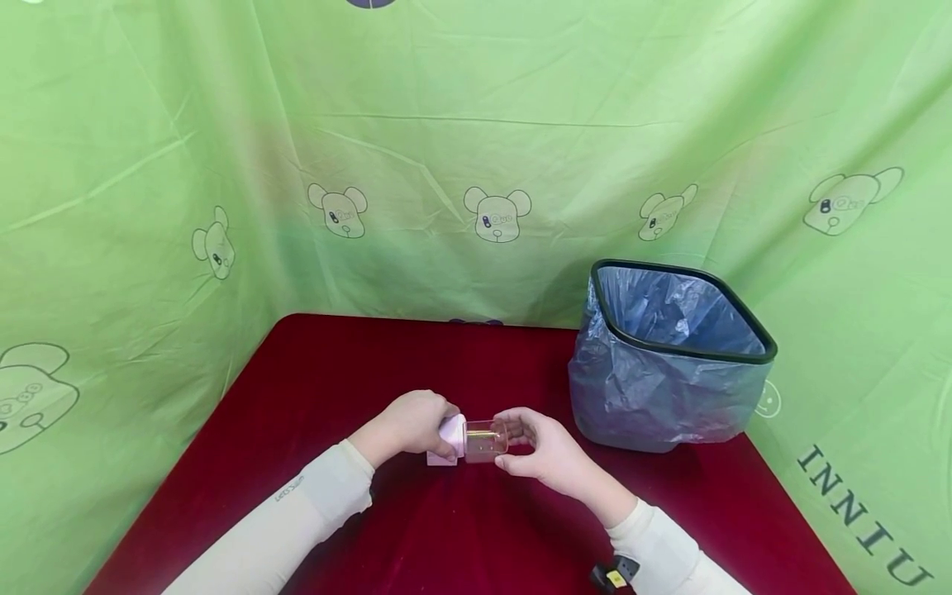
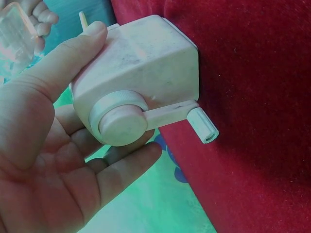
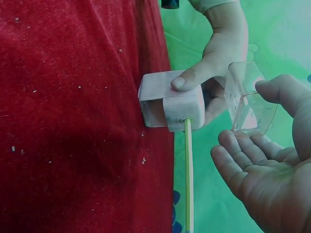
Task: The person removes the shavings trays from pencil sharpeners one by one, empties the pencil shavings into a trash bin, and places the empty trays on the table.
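My left hand (image 1: 412,423) grips a pale pink pencil sharpener (image 2: 141,58) over the red cloth, thumb on its top. A crank handle (image 2: 170,116) sticks out from one end of it in the left wrist view. From the opposite end a slim yellow-green pencil (image 3: 189,174) juts out. An opening shows in the sharpener's side in the right wrist view. Between thumb and fingers, my right hand (image 1: 550,453) holds a clear plastic shavings box (image 3: 250,97), apart from the sharpener.
A red cloth (image 1: 387,355) covers the table, with small specks scattered on it. At the right stands a bin (image 1: 662,405) lined with a bluish plastic bag, its black rim facing up. Green curtains (image 1: 416,149) with bear prints hang behind and at both sides.
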`<state>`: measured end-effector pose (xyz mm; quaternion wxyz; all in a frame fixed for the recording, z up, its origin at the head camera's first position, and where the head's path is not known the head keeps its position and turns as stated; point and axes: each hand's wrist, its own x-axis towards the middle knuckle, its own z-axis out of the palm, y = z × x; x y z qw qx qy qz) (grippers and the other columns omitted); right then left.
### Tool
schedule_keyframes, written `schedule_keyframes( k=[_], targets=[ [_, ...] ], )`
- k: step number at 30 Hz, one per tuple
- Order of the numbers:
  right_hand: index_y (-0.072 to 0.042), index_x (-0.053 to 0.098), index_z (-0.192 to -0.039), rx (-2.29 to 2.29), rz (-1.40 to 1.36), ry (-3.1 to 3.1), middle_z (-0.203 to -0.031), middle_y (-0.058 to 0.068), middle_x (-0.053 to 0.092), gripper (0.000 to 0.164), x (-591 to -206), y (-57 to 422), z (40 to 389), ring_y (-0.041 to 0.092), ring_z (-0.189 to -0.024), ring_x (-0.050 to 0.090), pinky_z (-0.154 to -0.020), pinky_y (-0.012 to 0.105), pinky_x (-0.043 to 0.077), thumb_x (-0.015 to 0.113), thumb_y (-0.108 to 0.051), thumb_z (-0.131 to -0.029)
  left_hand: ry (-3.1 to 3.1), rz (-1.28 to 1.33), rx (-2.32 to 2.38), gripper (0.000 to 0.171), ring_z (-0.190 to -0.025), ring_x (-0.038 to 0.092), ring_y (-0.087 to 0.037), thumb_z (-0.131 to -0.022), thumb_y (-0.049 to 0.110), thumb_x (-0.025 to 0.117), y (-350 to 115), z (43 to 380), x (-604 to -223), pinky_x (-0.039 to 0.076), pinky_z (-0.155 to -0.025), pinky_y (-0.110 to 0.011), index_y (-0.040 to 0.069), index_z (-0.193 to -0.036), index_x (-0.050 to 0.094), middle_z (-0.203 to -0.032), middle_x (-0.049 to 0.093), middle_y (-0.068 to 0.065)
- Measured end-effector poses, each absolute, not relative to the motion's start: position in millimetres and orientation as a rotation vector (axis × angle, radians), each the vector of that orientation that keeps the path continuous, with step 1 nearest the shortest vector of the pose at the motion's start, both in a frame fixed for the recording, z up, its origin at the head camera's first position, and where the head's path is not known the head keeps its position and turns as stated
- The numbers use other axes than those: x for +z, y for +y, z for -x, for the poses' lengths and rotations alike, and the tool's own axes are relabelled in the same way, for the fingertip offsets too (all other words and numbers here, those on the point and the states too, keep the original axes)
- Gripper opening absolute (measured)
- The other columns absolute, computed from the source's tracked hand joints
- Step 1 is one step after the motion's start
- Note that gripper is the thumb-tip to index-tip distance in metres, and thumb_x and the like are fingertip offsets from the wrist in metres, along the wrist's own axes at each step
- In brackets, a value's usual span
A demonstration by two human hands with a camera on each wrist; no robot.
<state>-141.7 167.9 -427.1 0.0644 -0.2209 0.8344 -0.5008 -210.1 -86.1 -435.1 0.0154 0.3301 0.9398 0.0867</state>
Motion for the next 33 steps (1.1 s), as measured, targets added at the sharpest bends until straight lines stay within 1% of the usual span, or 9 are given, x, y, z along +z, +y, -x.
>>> schedule_keyframes(
  k=[3, 5, 8, 10, 13, 17, 24, 29, 33],
  targets=[
    [-0.004, 0.059, -0.131, -1.511, 0.664, 2.504, -0.119, 0.01, 0.068, 0.054, -428.6, 168.9, 141.1, 0.024, -0.106, 0.067, -0.096, 0.056, 0.053, 0.082, -0.015, -0.084, 2.922, -1.026, 0.264, 0.04, -0.064, 0.052, -0.007, -0.066, 0.051, 0.092, -86.5, 210.0, -434.6, 0.045, -0.062, -0.027, 0.024, -0.088, 0.073, -0.066, 0.057, 0.014],
    [-0.003, 0.059, -0.131, -1.506, 0.667, 2.501, -0.119, 0.011, 0.068, 0.054, -429.1, 169.4, 140.3, 0.025, -0.107, 0.067, -0.096, 0.052, 0.054, 0.082, -0.015, -0.084, 2.924, -1.029, 0.259, 0.04, -0.064, 0.051, -0.007, -0.066, 0.051, 0.092, -86.6, 210.6, -434.7, 0.045, -0.062, -0.027, 0.024, -0.088, 0.072, -0.065, 0.056, 0.014],
    [-0.002, 0.059, -0.131, -1.489, 0.676, 2.511, -0.119, 0.011, 0.068, 0.054, -430.7, 169.8, 139.7, 0.025, -0.107, 0.067, -0.095, 0.051, 0.055, 0.082, -0.015, -0.084, 2.925, -1.031, 0.252, 0.039, -0.063, 0.051, -0.007, -0.066, 0.051, 0.092, -86.4, 211.2, -434.6, 0.045, -0.062, -0.027, 0.024, -0.086, 0.071, -0.065, 0.055, 0.014],
    [-0.002, 0.059, -0.131, -1.49, 0.669, 2.511, -0.118, 0.011, 0.069, 0.053, -432.1, 169.8, 139.5, 0.025, -0.106, 0.067, -0.095, 0.051, 0.055, 0.082, -0.015, -0.084, 2.924, -1.024, 0.257, 0.039, -0.063, 0.051, -0.007, -0.066, 0.051, 0.092, -86.1, 211.0, -434.5, 0.045, -0.061, -0.027, 0.025, -0.086, 0.071, -0.065, 0.055, 0.014],
    [-0.004, 0.06, -0.13, -1.482, 0.658, 2.515, -0.116, 0.008, 0.069, 0.053, -435.2, 170.0, 139.5, 0.023, -0.104, 0.068, -0.095, 0.055, 0.053, 0.082, -0.016, -0.084, 2.917, -1.008, 0.269, 0.039, -0.063, 0.051, -0.007, -0.066, 0.05, 0.092, -85.7, 209.3, -433.8, 0.045, -0.061, -0.027, 0.024, -0.086, 0.071, -0.065, 0.056, 0.014],
    [-0.004, 0.06, -0.13, -1.457, 0.661, 2.522, -0.116, 0.007, 0.069, 0.053, -438.9, 170.8, 139.3, 0.021, -0.104, 0.068, -0.096, 0.055, 0.053, 0.082, -0.017, -0.084, 2.914, -0.997, 0.277, 0.038, -0.064, 0.051, -0.007, -0.066, 0.049, 0.093, -85.2, 207.2, -432.7, 0.045, -0.061, -0.027, 0.024, -0.086, 0.071, -0.066, 0.056, 0.014],
    [-0.003, 0.06, -0.129, -1.447, 0.629, 2.521, -0.116, 0.009, 0.069, 0.053, -443.4, 173.8, 138.4, 0.021, -0.103, 0.068, -0.095, 0.054, 0.053, 0.082, -0.017, -0.084, 2.922, -0.997, 0.274, 0.037, -0.065, 0.052, -0.008, -0.066, 0.048, 0.092, -85.2, 206.7, -433.3, 0.045, -0.061, -0.027, 0.025, -0.085, 0.07, -0.066, 0.056, 0.014],
    [-0.001, 0.06, -0.129, -1.454, 0.637, 2.514, -0.116, 0.01, 0.069, 0.053, -447.5, 175.2, 139.0, 0.022, -0.103, 0.068, -0.095, 0.052, 0.054, 0.082, -0.017, -0.084, 2.926, -0.999, 0.269, 0.039, -0.064, 0.052, -0.007, -0.065, 0.049, 0.092, -85.8, 208.5, -434.8, 0.045, -0.061, -0.027, 0.024, -0.087, 0.071, -0.066, 0.057, 0.014],
    [-0.002, 0.06, -0.128, -1.429, 0.637, 2.517, -0.115, 0.009, 0.069, 0.052, -450.7, 176.4, 139.0, 0.021, -0.102, 0.068, -0.094, 0.047, 0.056, 0.083, -0.018, -0.084, 2.925, -1.01, 0.272, 0.039, -0.064, 0.052, -0.007, -0.066, 0.049, 0.092, -85.9, 209.2, -435.0, 0.045, -0.061, -0.027, 0.024, -0.087, 0.071, -0.066, 0.057, 0.014]
  ],
)
